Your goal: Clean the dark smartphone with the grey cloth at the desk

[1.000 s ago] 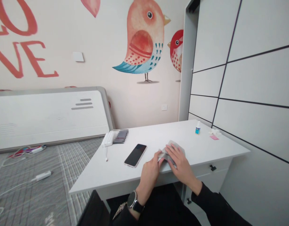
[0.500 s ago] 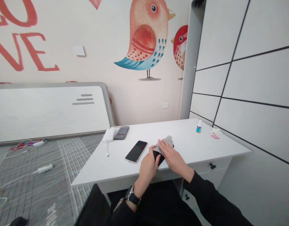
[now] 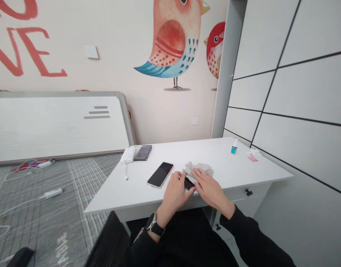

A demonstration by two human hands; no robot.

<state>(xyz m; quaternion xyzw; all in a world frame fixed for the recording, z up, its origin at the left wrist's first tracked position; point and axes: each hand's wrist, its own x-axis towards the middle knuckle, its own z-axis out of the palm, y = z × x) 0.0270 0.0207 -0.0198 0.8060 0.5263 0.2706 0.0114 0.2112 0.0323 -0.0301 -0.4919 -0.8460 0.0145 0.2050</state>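
Observation:
A flat black object with a glossy face [image 3: 188,184], mostly hidden, lies at the desk's front edge between my hands. My left hand [image 3: 176,190] curls around its left side, fingers at the far end and thumb at the near end. Pressed over its right part is a crumpled light-grey cloth [image 3: 199,168], which my right hand [image 3: 209,187] covers with fingers fairly straight. The cloth spreads beyond my fingertips onto the desk. To the left of my hands, a phone [image 3: 161,174] lies screen up, apart from both of them.
On the white desk [image 3: 126,196] stand a small white-and-blue bottle [image 3: 234,147] and, beside it, white scraps with a pink piece [image 3: 253,158]. White power strips [image 3: 128,155] and a blurred dark item [image 3: 143,152] occupy the back left. A wardrobe [image 3: 304,148] borders the right.
The cloth has spread out wider and flatter past my right fingers. My left hand has shifted its grip on the black object, thumb now nearer my right hand. The view has tilted slightly down.

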